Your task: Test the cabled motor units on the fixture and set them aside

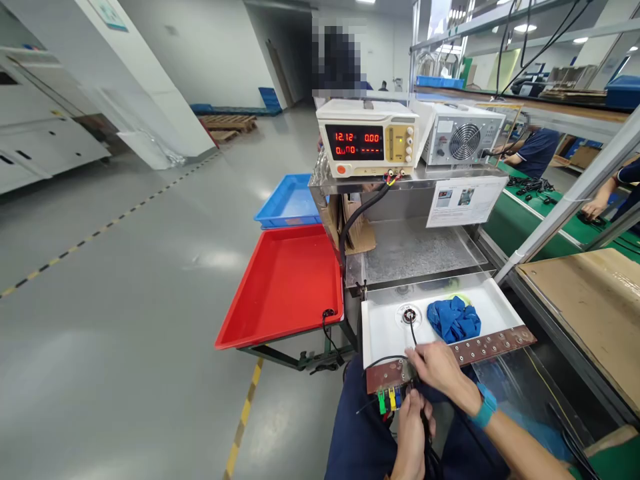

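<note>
My right hand (437,366), with a teal wristband, is closed on a black cable (413,331) at the front edge of the white tray (373,327). That cable runs up to a small round part (409,316) in the tray. Lower down, my left hand (413,427) is closed around black cables beneath the brown strip (383,379). Green, yellow and blue clips (391,399) hang from the strip just left of my fingers. A crumpled blue cloth (454,319) lies in the tray's right part.
A power supply (367,140) with red digits stands on the metal shelf beyond the tray. To the left are a red bin (293,280) and a blue bin (290,200). Cardboard (590,307) lies at the right. Other people work at a green bench (525,223).
</note>
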{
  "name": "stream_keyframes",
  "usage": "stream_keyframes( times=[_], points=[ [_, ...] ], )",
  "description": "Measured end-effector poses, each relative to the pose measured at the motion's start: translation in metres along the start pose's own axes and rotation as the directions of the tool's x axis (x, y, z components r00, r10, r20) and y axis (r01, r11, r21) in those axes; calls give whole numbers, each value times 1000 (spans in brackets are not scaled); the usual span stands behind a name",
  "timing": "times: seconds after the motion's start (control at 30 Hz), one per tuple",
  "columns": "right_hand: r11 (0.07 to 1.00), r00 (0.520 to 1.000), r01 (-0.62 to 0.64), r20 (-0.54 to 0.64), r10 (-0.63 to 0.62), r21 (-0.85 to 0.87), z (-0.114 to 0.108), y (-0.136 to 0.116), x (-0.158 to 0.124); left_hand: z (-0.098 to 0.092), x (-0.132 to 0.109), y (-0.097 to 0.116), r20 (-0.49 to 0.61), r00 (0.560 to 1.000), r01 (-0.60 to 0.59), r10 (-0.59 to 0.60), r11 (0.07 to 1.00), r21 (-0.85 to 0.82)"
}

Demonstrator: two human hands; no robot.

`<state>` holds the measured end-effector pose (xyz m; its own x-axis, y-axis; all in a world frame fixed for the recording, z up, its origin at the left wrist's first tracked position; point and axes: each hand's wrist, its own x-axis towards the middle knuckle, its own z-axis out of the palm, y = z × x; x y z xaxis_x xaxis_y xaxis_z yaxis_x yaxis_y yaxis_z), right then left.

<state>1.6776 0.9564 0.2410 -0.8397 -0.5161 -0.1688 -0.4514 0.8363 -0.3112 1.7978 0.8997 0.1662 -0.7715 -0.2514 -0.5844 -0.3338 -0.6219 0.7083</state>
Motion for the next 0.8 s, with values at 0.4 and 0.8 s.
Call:
stream_keyframes(
  times=[0.4,0.8],
  points=[
    [995,991,-97,95,99,-23,34,34,126,-11,20,-23,10,999,-52,52,999,11],
    [987,987,-163,-4,163,10,56,31,119,-10,25,-22,-31,996,-76,82,984,162]
  ],
)
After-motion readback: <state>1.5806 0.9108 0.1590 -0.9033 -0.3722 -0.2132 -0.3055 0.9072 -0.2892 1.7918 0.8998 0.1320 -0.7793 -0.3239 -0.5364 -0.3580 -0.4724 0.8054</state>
